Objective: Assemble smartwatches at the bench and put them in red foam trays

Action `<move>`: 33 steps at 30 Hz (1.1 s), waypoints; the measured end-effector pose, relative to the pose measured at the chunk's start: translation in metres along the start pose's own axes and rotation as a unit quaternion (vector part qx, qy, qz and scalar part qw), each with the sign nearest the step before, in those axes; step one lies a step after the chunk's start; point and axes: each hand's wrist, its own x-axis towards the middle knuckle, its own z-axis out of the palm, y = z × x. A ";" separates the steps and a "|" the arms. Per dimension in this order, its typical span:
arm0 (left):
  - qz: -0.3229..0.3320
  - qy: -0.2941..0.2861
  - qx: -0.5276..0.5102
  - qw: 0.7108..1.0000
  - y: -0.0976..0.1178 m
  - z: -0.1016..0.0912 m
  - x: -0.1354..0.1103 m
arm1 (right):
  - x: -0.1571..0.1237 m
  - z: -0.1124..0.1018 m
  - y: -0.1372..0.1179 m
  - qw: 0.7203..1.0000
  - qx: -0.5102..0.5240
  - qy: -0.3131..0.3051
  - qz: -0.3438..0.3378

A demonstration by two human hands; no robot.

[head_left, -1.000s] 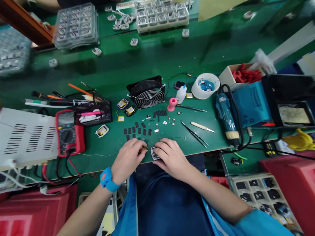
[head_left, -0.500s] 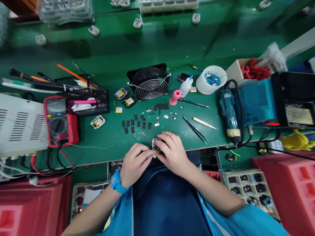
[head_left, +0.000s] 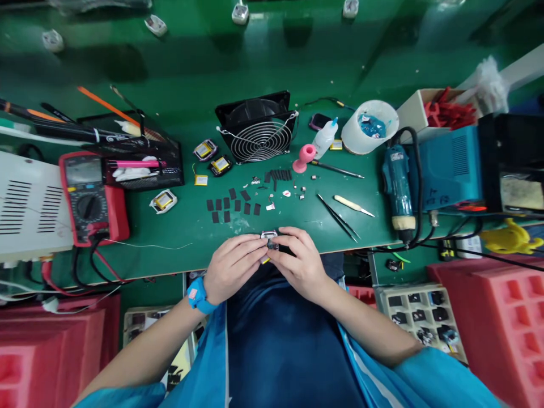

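Observation:
My left hand (head_left: 233,266) and my right hand (head_left: 298,260) meet at the near edge of the green bench (head_left: 178,226). Both pinch a small silver-framed device case (head_left: 269,236) with a yellow battery showing underneath. A blue wristband (head_left: 196,296) is on my left wrist. Just beyond my hands lie several small black pads (head_left: 232,205) and tiny loose parts (head_left: 285,190). Black tweezers (head_left: 338,218) and a cream spudger (head_left: 352,205) lie to the right of my right hand.
A black fan (head_left: 257,133) stands behind the parts. A red multimeter (head_left: 91,198), a black tool tray (head_left: 140,164) and a white vented box (head_left: 25,207) sit left. A blue electric screwdriver (head_left: 397,190), white cup (head_left: 369,133), glue bottle (head_left: 325,139) and pink stand (head_left: 304,158) sit right. Red foam trays (head_left: 505,317) flank my lap.
Both hands have lifted the small case off the bench and brought it together at the near edge. The view has tilted down, so the bench things sit higher in frame.

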 end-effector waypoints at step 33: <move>0.048 0.012 0.070 0.996 -0.002 0.009 -0.001 | 0.043 -0.036 0.014 0.843 0.427 0.078 0.319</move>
